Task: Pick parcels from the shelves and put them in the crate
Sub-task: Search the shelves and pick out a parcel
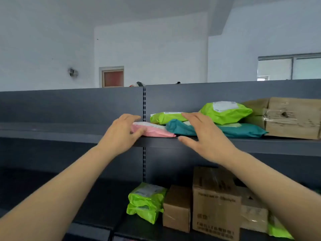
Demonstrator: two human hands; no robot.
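On the top shelf (260, 145) lie a flat pink parcel (156, 130), a teal parcel (243, 130) and two lime-green parcels (166, 117) (225, 112). My left hand (121, 134) grips the left end of the pink parcel, thumb on its front edge and fingers over its top. My right hand (205, 134) is spread, fingers laid over the teal parcel's left end and thumb at the shelf's front lip. The crate is out of view.
A taped cardboard box (291, 117) stands at the right of the top shelf. The lower shelf holds two stacked green parcels (145, 202) and several cardboard boxes (215, 206). The shelf bays to the left hold nothing visible.
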